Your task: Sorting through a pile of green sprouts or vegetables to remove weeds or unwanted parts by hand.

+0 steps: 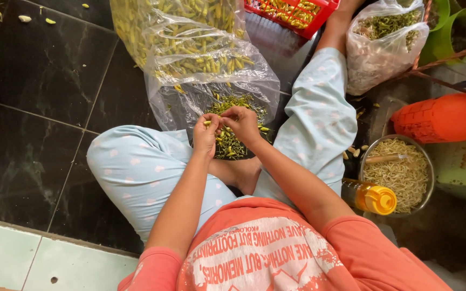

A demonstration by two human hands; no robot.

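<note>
Sitting cross-legged on the dark tiled floor (44, 81), we work over a clear plastic bag (190, 105) spread open between our knees. Our left hand (206, 134) is curled narrow, thumb and fingertips pinched on a small yellow-green flower bud (207, 123). Our right hand (242, 123) is touching the left, its fingers bent close and picking at the same bud; whether it grips a separate piece we cannot tell. Both hands hover just above the pile of green trimmings (232, 141) lying in the bag.

To do this step well, we judge it best to keep the bud low over the bag so scraps fall onto the pile, to hold the bud steady with the left fingertips, and to let the right thumbnail do the small pulling without crushing it.

Beyond the hands stands a taller bag of unpicked buds (184, 37), with a red basket (297, 13) behind it. Near our right leg sits a metal bowl (399, 173) of pale finished pieces, a yellow-capped bottle (370, 196) touching its rim, and another bag of green scraps (384, 40) farther off.
</note>
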